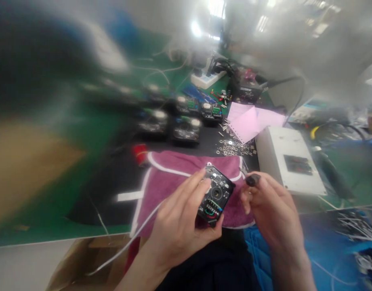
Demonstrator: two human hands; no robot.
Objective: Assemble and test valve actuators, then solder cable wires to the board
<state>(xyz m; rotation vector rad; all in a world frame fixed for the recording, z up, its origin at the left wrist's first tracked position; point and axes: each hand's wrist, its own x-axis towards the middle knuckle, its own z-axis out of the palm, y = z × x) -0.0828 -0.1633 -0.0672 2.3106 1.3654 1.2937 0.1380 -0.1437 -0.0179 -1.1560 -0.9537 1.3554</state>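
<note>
In my left hand (186, 210) is a black, boxy electronic module (221, 194). Its open face shows a circuit board with a round part in the middle and red and green wires at the lower end. Fingers grip its left side, with the thumb beneath. To the right, my right hand (273, 206) pinches a small dark-handled tool (253, 180); a metal tip seems to point up and left, but its kind is unclear. The tool is apart from the module. Under both lies a purple cloth (170, 165) with white edging.
Several similar modules (186, 129) stand on the black mat behind the cloth. Loose metal nuts and pins (232, 147) lie near pink paper sheets (249, 119). A white box (290, 161) is at the right, a red spool (140, 154) at the left, and a power strip (207, 79) farther back.
</note>
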